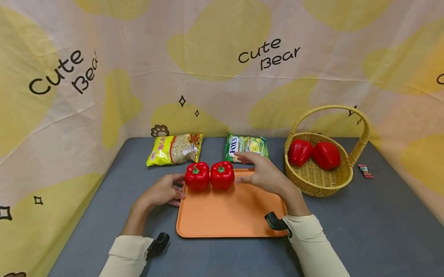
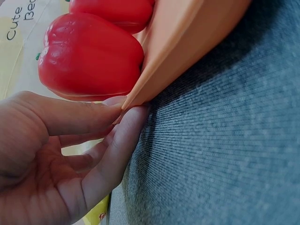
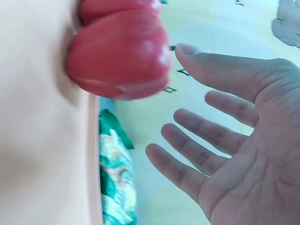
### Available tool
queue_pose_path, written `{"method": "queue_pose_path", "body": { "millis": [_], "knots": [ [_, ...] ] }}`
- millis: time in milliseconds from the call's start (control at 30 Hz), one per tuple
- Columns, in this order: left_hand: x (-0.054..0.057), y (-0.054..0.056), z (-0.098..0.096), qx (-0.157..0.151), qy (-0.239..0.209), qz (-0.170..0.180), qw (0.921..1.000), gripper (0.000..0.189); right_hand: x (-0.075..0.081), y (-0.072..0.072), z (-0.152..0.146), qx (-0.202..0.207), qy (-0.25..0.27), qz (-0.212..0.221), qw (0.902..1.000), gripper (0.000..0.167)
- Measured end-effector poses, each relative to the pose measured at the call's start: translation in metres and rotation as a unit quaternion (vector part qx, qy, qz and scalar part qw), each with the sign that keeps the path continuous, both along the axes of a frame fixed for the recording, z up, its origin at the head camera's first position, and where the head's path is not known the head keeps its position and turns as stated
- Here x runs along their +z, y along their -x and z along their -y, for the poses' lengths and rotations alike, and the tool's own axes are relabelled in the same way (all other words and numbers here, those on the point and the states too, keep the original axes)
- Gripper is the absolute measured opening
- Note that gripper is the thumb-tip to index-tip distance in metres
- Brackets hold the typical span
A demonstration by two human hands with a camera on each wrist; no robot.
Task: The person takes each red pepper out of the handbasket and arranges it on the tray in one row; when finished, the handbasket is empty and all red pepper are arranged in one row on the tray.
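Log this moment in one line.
left hand: pinches tray edge; right hand: empty; on tray: two peppers; in basket: two peppers

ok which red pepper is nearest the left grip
The left pepper on the orange tray, beside the left grip; the other tray pepper sits farther right, the two in the basket farthest.

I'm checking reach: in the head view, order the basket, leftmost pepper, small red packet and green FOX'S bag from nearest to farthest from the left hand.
1. Leftmost pepper: on the tray, beside the left hand.
2. Green FOX'S bag: behind the tray.
3. Basket: right of the tray.
4. Small red packet: right of the basket.
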State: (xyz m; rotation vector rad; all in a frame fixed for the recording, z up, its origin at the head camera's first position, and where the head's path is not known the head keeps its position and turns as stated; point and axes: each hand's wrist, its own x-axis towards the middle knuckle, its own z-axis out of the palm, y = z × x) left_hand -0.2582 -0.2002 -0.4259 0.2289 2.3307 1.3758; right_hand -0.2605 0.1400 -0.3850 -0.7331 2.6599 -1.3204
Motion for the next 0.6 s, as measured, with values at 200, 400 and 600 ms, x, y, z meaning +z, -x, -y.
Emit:
{"method": "queue_pose_path", "body": {
  "millis": [200,400,600],
  "knots": [
    [0.000,0.000,0.000,-0.002,-0.003,0.001,1.0000,0.068,0.013,-0.005,-0.018,-0.016,0.009,-0.035,0.9992,0.072],
    [-0.001,0.000,0.002,0.001,-0.002,0.007,1.0000,0.069,0.022,-0.011,-0.047,-0.040,-0.008,-0.048,0.9980,0.069],
    [0.000,0.001,0.001,0.004,0.000,0.007,1.0000,0.068,0.027,-0.014,-0.092,-0.070,-0.020,-0.059,0.9956,0.062]
  ]
}}
